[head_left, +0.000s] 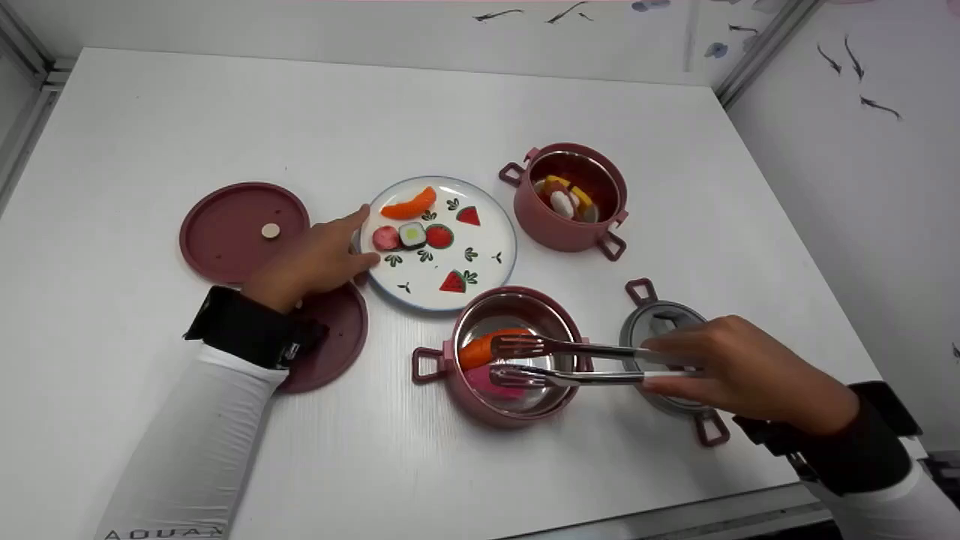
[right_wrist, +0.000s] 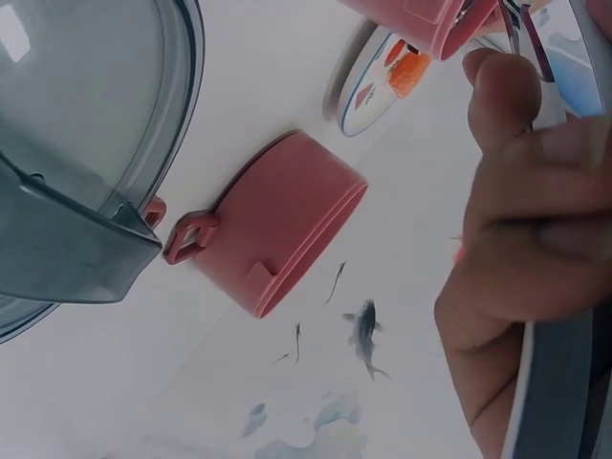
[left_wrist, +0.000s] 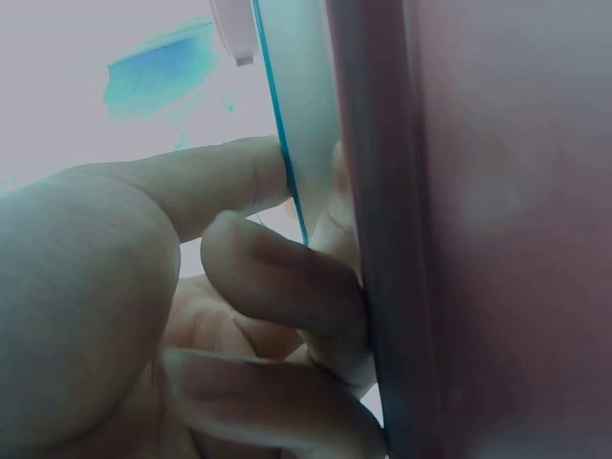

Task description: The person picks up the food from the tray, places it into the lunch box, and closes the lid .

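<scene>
The plate (head_left: 487,232) lies just beyond the pot (head_left: 517,421), and the left hand (head_left: 319,255) touches its rim; a careless push could slide it. The right hand (head_left: 739,371) clamps the tongs (head_left: 600,349), whose arms stand apart over the pot, and a weak squeeze could drop the orange piece (head_left: 476,350). The tongs partly cover the pink piece (head_left: 481,380), so contact is unclear; whether the left fingers pinch, I cannot tell.

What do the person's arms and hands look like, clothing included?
The left hand and right hand are ungloved. The left wristband and right wristband are black. The left sleeve is whitish and close-fitting, with dark lettering near the cuff's far end; the right sleeve is whitish too.
</scene>
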`<action>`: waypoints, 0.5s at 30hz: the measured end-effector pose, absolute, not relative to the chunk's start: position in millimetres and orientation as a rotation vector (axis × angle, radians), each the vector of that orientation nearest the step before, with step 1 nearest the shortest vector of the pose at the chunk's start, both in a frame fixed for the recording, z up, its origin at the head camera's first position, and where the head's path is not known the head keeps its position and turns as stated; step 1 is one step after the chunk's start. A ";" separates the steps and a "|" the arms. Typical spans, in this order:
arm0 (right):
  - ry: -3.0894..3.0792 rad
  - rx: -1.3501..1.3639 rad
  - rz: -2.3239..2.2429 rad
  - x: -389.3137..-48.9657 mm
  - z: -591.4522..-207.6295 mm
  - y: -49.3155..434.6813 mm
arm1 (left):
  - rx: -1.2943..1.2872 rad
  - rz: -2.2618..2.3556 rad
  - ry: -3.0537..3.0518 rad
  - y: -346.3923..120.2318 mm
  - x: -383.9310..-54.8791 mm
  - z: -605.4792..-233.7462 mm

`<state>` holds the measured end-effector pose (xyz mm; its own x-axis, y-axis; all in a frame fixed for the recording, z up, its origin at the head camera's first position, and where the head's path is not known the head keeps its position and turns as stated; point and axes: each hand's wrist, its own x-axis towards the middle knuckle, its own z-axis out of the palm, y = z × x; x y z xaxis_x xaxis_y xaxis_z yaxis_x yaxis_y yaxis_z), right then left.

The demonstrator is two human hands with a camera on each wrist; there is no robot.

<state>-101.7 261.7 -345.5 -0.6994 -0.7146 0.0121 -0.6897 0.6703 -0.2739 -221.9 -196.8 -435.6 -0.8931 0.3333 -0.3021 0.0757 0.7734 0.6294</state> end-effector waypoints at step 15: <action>2.913 -1.167 -0.482 -135.0 -346.3 232.7 | 0.285 0.903 2.554 -196.2 -221.6 -434.5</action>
<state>-135.0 232.7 -346.3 -0.7292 -0.6695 0.1417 -0.6795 0.6837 -0.2662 -221.6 -196.2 -434.5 -0.8929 0.3226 -0.3140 0.0534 0.7684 0.6377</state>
